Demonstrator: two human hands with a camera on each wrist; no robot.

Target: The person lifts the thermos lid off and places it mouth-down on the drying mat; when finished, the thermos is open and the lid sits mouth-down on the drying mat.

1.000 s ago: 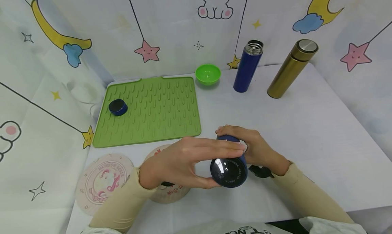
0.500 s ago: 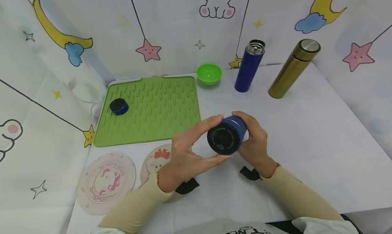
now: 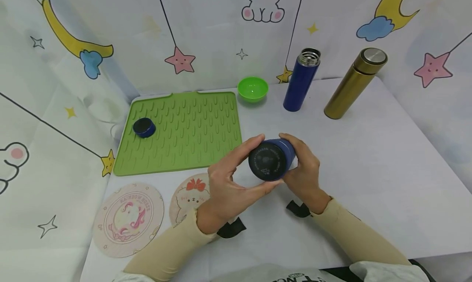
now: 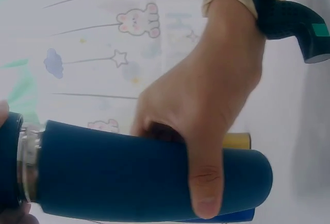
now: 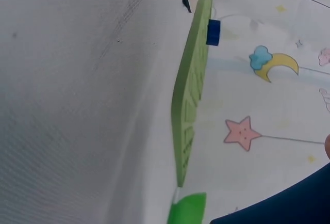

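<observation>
Over on the left of the white table (image 3: 376, 183), a pink unicorn disc (image 3: 129, 220) lies by the left edge, and beyond it the green mat (image 3: 191, 134) runs towards the far edge, a loose blue cap (image 3: 144, 128) sitting on its left side. Next, a second disc (image 3: 189, 198) peeps out, partly covered by the left hand (image 3: 225, 192), and that hand has the black-topped lid (image 3: 267, 161) pinched between fingers and thumb! At the far edge, just past the mat's corner, there's the bright green bowl (image 3: 253, 88). The held bottle (image 4: 113, 175) is up above the table's near half, steel neck (image 4: 32, 167) showing beside the lid, and the right hand (image 3: 305, 177) wraps firmly round its body. Behind, the topless blue flask (image 3: 299, 83) stands upright near the far edge, and the gold flask (image 3: 352, 87) stands upright towards the far right corner.
</observation>
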